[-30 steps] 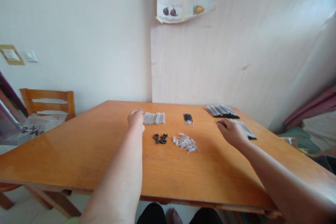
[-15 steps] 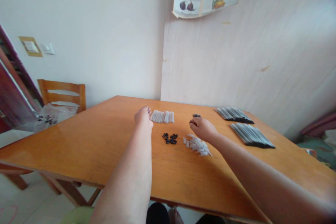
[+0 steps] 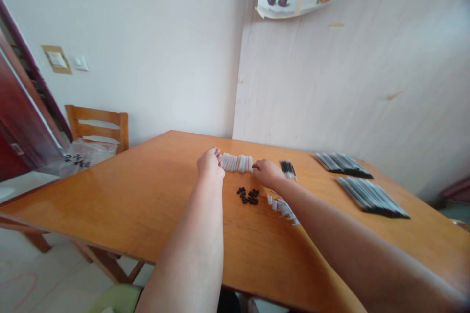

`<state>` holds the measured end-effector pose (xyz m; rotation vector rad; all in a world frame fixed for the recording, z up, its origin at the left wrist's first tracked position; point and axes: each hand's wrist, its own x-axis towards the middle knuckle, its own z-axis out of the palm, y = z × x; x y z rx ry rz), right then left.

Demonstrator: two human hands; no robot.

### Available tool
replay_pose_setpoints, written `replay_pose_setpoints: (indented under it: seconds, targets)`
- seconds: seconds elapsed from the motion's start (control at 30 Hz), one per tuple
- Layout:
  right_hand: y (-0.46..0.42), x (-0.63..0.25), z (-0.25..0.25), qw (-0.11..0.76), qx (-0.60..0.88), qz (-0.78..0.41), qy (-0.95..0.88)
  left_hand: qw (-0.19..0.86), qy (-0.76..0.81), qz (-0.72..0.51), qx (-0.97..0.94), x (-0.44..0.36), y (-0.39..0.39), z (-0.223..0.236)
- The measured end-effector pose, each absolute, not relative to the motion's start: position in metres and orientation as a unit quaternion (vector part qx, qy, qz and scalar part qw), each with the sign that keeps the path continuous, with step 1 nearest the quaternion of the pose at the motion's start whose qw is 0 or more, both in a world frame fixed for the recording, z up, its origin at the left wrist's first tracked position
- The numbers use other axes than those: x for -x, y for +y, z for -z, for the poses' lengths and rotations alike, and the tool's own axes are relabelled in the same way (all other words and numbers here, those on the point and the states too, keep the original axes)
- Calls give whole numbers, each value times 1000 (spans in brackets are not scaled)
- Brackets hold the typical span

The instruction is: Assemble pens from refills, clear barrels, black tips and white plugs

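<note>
Left fingers [image 3: 217, 154], right fingers [image 3: 258, 165] curled beside white tubes [image 3: 237, 163] — grip unclear, clear bag [image 3: 96, 149] — black pieces [image 3: 78, 160] inside

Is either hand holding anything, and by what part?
Cannot tell: the left hand and right hand are at opposite ends of the row of slender, whitish plastic tubes, fingertips partly hidden.

On the counter [image 3: 165, 190], a row of tubes [image 3: 237, 163] is set behind loose pieces [image 3: 250, 200], left of two stick bundles [image 3: 370, 195].
</note>
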<state>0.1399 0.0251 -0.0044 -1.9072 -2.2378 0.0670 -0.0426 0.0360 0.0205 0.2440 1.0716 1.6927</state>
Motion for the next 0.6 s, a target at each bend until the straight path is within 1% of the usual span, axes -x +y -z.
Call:
replay_pose_setpoints:
  seconds: [0.2, 0.6]
  targets:
    - [33, -125, 8, 131, 659, -26, -740, 536, 449, -709, -95, 41, 38, -20]
    - [51, -104, 8, 141, 713, -63, -684, 539, 447, -707, -95, 40, 33, -23]
